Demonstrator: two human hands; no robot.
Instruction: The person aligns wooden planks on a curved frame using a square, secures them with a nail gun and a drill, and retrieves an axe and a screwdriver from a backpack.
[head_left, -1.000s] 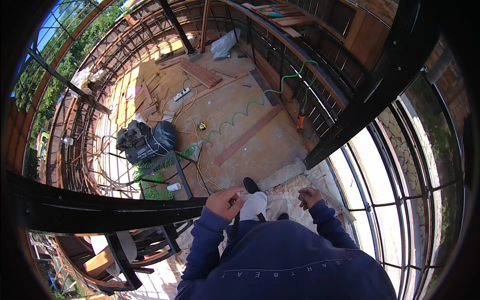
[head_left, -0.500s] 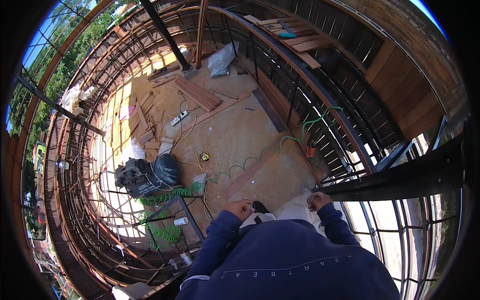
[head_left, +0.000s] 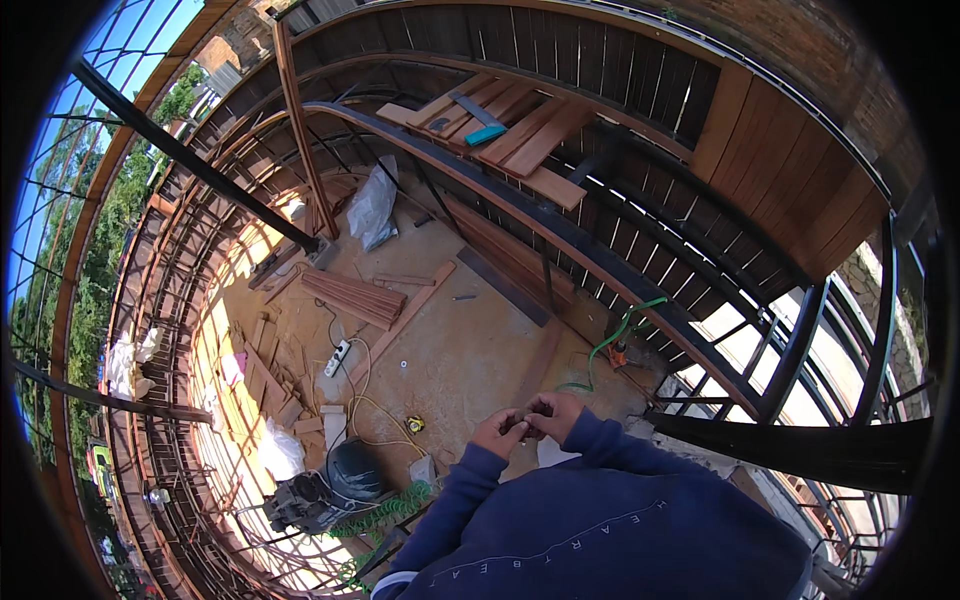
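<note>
My left hand (head_left: pixel 497 434) and my right hand (head_left: pixel 557 414) meet in front of my body, with fingertips pinched together. Whatever small thing they hold between them, if anything, is too small to make out. Dark blue sleeves cover both forearms. To the right of my hands, a green coiled air hose (head_left: pixel 607 345) leads up toward the dark rail. An orange tool (head_left: pixel 617 353) sits near that hose by the slatted wall. On the floor left of my hands lies a yellow and black tape measure (head_left: pixel 414 424).
At the lower left stands an air compressor (head_left: pixel 354 468) among green hose coils. A white power strip (head_left: pixel 337 358) and its cord cross the floor. Reddish boards (head_left: pixel 352 298) are stacked beyond. Planks with a turquoise-handled saw (head_left: pixel 486 134) rest on the curved bench. A dark metal beam (head_left: pixel 800 452) juts in at right.
My hands have come together from apart, the right one moving left to the left one. The view has swung toward the right-hand bench and wall.
</note>
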